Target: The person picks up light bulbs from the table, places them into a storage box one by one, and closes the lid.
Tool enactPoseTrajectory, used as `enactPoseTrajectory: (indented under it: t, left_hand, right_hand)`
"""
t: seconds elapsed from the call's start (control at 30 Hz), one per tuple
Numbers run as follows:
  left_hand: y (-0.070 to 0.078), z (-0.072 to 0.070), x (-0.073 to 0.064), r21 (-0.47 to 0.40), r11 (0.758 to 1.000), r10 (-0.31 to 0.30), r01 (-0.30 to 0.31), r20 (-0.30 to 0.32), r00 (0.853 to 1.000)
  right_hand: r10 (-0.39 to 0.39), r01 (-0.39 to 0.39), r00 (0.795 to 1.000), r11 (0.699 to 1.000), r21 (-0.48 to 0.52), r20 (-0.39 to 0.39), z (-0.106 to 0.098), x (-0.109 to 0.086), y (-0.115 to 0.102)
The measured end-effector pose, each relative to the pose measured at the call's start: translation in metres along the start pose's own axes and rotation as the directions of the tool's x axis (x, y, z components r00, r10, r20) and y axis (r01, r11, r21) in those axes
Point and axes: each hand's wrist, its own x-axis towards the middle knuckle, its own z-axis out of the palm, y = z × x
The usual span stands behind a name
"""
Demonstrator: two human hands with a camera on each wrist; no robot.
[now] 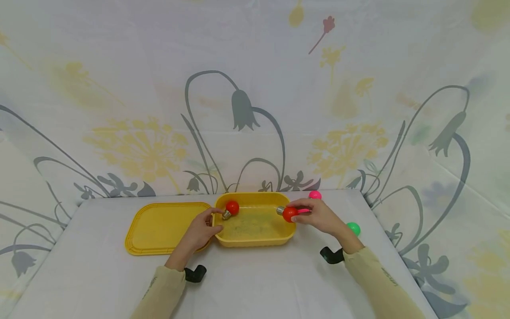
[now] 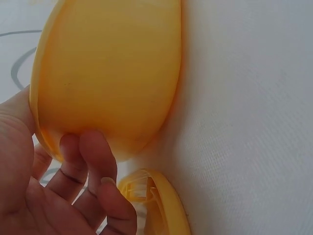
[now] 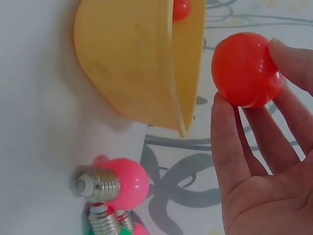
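A yellow plastic container (image 1: 255,242) stands on the white-covered table, with one red light bulb (image 1: 232,207) lying inside its left end. My left hand (image 1: 200,231) grips the container's left rim; in the left wrist view its curled fingers (image 2: 98,152) lie against the outer wall. Over the container's right end, my right hand (image 1: 318,215) holds another red light bulb (image 1: 290,214) by its round globe, metal base pointing left. The right wrist view shows that bulb's globe (image 3: 247,69) pinched between thumb and fingers, beside the container's rim (image 3: 183,128).
Left of the container lies a flat yellow lid (image 1: 167,228), partly behind my left hand. To the right are a pink bulb (image 1: 314,195) and a green bulb (image 1: 353,228). Bulbs cluster near the container in the right wrist view, a pink one (image 3: 131,183) foremost. A patterned curtain (image 1: 255,88) hangs behind.
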Motion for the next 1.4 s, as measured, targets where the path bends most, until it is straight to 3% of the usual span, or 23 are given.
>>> enactPoseTrajectory:
  t: [0.2, 0.5, 0.7, 1.13, 1.4]
  left_hand:
    - [0.0, 0.0, -0.001, 0.05, 0.999, 0.008, -0.007, -0.015, 1.0]
    - [0.001, 0.004, -0.005, 0.086, 0.996, 0.016, -0.011, -0.062, 0.998]
    - [0.002, 0.007, -0.007, 0.083, 0.996, -0.008, 0.014, -0.07, 0.998]
    - [0.001, 0.011, -0.004, 0.106, 0.994, 0.023, -0.016, -0.065, 0.998]
    - [0.0, 0.013, -0.002, 0.117, 0.993, 0.008, 0.0, -0.069, 0.998]
  right_hand:
    - [-0.029, 0.029, 1.0, 0.999, 0.013, 0.002, 0.003, 0.005, -0.001]
    - [-0.009, 0.009, 1.0, 1.0, 0.001, -0.008, 0.005, 0.008, -0.006]
    - [-0.009, 0.009, 1.0, 1.0, -0.017, 0.002, 0.006, 0.013, -0.01]
    - [0.008, -0.008, 1.0, 1.0, -0.004, 0.006, 0.011, 0.033, -0.019]
    - [0.013, -0.013, 0.999, 1.0, -0.02, 0.03, 0.012, 0.043, -0.024]
